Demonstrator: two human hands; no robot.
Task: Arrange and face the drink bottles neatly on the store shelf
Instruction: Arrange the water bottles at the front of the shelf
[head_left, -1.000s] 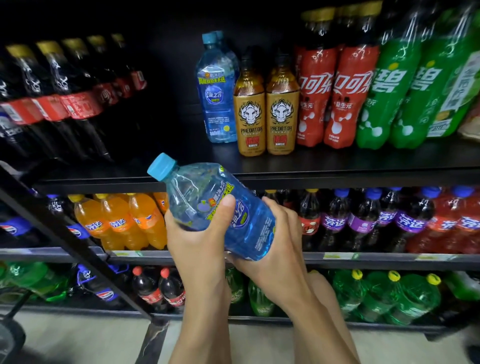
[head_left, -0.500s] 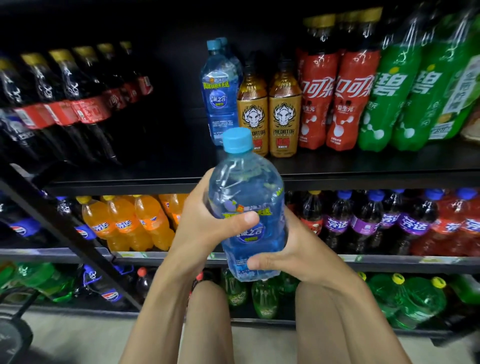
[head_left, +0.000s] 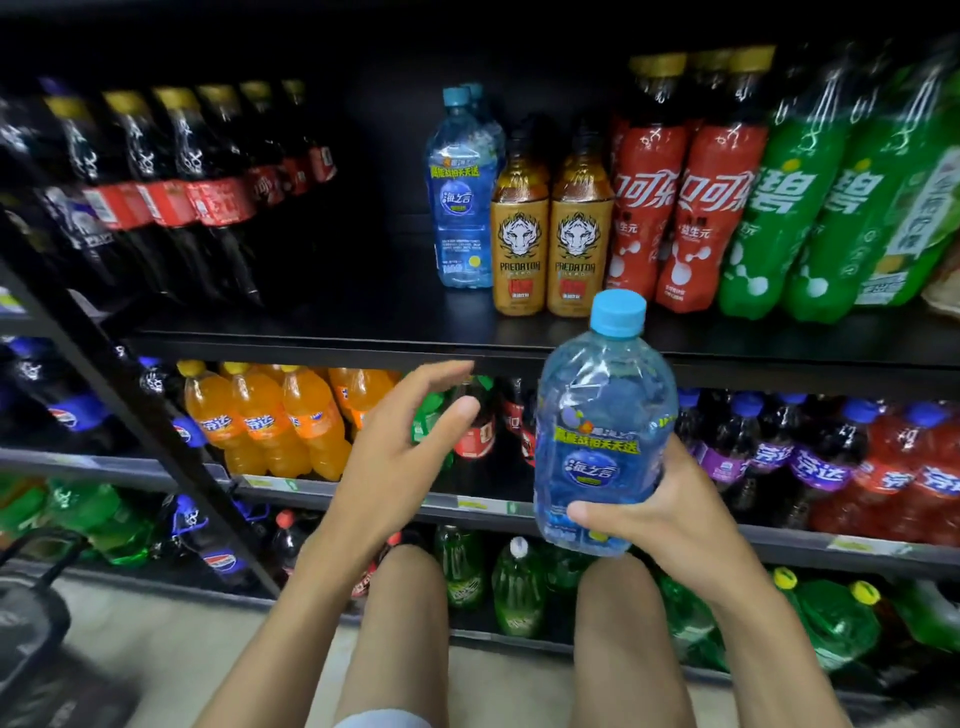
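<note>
the black shelf unit (head_left: 322, 332) filled the view, three tiers of soft drinks. on its upper board, cola bottles (head_left: 171, 197) ran back along the left, then came a dark bare stretch, then a standing blue bottle (head_left: 460, 197) with at least one more behind it. two amber tiger-label bottles (head_left: 519, 234) touched its right side, and red bottles (head_left: 675, 208) and green bottles (head_left: 779, 208) followed.

the held blue bottle (head_left: 602, 431) was not yet on any board. it stood upright in the air in front of the upper shelf's front edge, below and just right of the amber pair, its label facing the camera and its cap (head_left: 618, 312) uppermost.

the right hand (head_left: 670, 509) gripped it low down, thumb laid across the front near the base and fingers curled round the back. the left hand (head_left: 395, 457) was clear of the bottle to its left, fingers apart and lightly curved, holding nothing.

the step in hand looked like the placing. the bottle seemed already turned the right way, so the next move called for lifting it over the shelf lip and leftwards, into the bare stretch beside its matching bottle, label kept outward. the amber bottles stood close to that path and could be knocked, so the free hand might steady them or the neighbour.
</note>
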